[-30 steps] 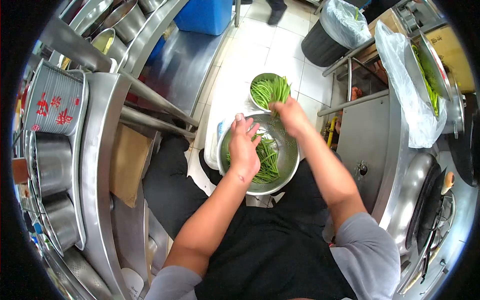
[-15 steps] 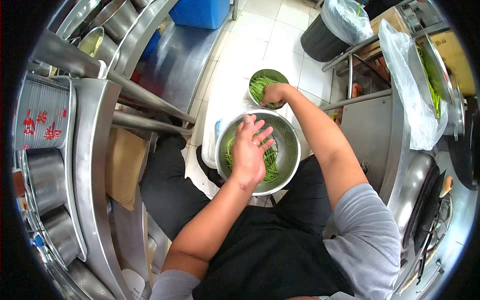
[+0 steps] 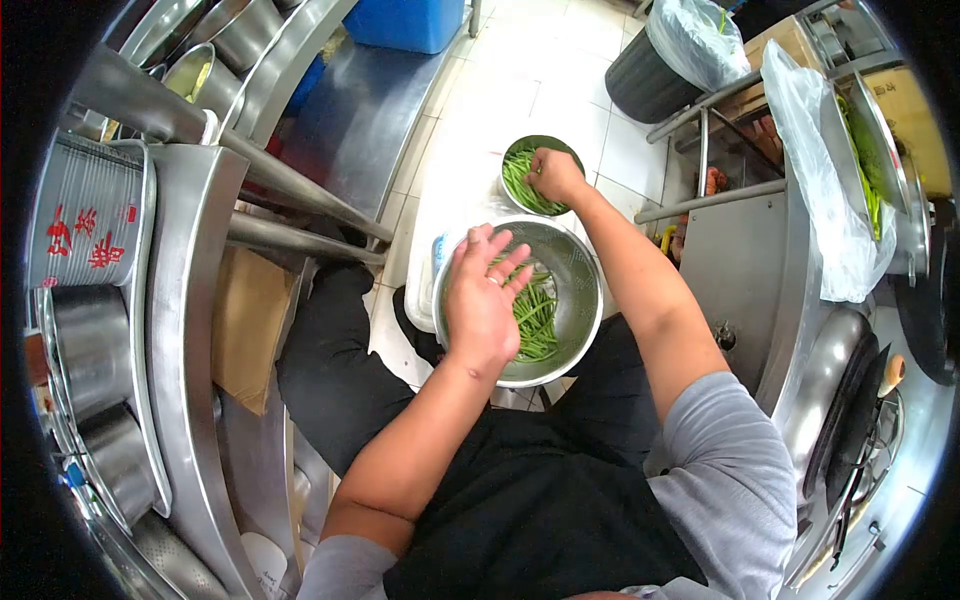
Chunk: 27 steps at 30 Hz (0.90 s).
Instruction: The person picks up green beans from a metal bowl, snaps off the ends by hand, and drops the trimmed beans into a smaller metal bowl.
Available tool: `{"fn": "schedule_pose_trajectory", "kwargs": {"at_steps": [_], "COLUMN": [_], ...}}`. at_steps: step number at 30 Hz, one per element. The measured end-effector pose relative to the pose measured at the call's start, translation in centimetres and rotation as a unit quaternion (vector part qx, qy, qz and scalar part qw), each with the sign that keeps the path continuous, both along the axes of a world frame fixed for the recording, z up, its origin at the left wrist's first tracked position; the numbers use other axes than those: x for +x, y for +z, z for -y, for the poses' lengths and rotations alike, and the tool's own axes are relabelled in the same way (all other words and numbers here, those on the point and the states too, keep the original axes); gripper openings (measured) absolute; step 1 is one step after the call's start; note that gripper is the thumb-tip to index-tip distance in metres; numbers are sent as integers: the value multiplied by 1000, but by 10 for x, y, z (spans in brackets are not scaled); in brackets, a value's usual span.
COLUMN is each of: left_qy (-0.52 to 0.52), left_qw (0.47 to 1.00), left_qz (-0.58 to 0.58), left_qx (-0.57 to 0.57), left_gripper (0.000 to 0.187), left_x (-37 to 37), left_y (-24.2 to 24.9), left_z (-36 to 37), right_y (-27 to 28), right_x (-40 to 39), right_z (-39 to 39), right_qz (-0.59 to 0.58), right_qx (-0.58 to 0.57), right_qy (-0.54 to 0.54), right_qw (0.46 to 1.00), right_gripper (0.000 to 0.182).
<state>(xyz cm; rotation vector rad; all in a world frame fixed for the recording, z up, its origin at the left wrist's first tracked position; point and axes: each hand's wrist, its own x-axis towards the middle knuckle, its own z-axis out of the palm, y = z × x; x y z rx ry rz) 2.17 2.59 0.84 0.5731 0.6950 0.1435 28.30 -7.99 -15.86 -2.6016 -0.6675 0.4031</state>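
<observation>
My left hand (image 3: 487, 300) is palm up over the left part of a large perforated metal bowl (image 3: 578, 325), its fingers apart and nothing in it. Cut green beans (image 3: 537, 318) lie in that bowl, partly hidden by the hand. Just beyond it stands a smaller metal bowl (image 3: 570, 150) with more green beans (image 3: 520, 180). My right hand (image 3: 555, 175) reaches into the smaller bowl, its fingers curled together at the beans. Whatever the fingers pinch is too small to make out.
Both bowls stand on a white surface (image 3: 460, 205) between my legs. Metal shelves with pans (image 3: 92, 350) line the left side. A lined black bin (image 3: 650, 75) is at the upper right, with a metal counter (image 3: 790, 330) and plastic bag (image 3: 815, 190) below.
My right hand has shifted slightly right and up within the smaller bowl, its fingers curled. My left hand has moved a little left, still palm up.
</observation>
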Motion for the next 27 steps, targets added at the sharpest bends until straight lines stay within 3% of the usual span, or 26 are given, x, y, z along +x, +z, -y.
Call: {"fn": "schedule_pose_trajectory", "kwargs": {"at_steps": [2, 4, 6, 7, 8, 10, 13, 17, 20, 24, 27], "left_qy": [18, 71, 118, 133, 158, 205, 250, 258, 267, 279, 268], "left_qw": [1000, 996, 990, 987, 982, 972, 960, 956, 953, 948, 951], "left_qz": [2, 26, 33, 42, 38, 50, 61, 85, 92, 99, 94], "left_qx": [4, 45, 70, 79, 94, 99, 106, 109, 110, 117, 123], "left_gripper": [64, 61, 59, 59, 56, 51, 45, 39, 38, 34, 32], "left_x": [2, 4, 6, 7, 7, 6, 1, -7, -12, -22, -29], "left_y": [1, 6, 13, 18, 23, 35, 50, 57, 56, 53, 50], "left_z": [-7, -18, -31, -40, -47, -58, -71, -83, -87, -93, -96], "right_y": [-36, -32, -18, -15, 3, 48, 92, 58, 44, 54, 47], "right_x": [0, -2, -5, -6, -17, -46, -112, -174, -201, -237, -274], "right_z": [7, 5, 0, -1, -3, -3, 9, 35, 37, 23, 14], "right_qz": [-10, -4, -30, 34, 80, 66, 46, 30, 40, -34, -24], "right_qx": [-11, -14, -13, 11, 79, 176, 223, 188, 89, 78, -14], "right_qy": [115, 132, 81, 81, 41, -42, -43, 19, 52, 78, 24], "right_qw": [993, 991, 996, 996, 993, 981, 973, 982, 994, 993, 999], "right_gripper": [15, 14, 26, 27, 26, 18, 10, 8, 10, 22, 37]}}
